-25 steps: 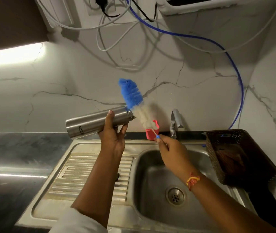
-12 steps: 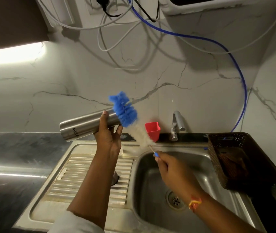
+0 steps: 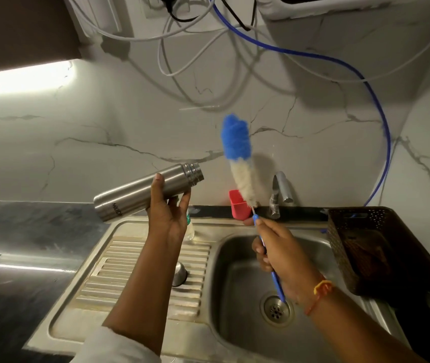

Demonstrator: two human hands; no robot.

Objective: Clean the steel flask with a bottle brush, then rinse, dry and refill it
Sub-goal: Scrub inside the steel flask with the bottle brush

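Flask (image 3: 145, 192) lies nearly level in your left hand (image 3: 168, 213), above the drainboard (image 3: 119, 284), its open mouth pointing to 2 o'clock. Your fingers and thumb wrap its middle. The brush (image 3: 237, 153) stands apart from it, at 3 o'clock from the mouth, blue tip up at 12 and white bristles below. Your right hand (image 3: 284, 252) grips its blue handle over the sink (image 3: 234, 258). At 12 o'clock from that hand stand a red cup (image 3: 237, 204) and the tap (image 3: 279, 195). A steel cap (image 3: 179, 273) rests on the drainboard, at 6 o'clock from your left hand. A dark basket (image 3: 365, 244) sits at 3 o'clock of the sink.
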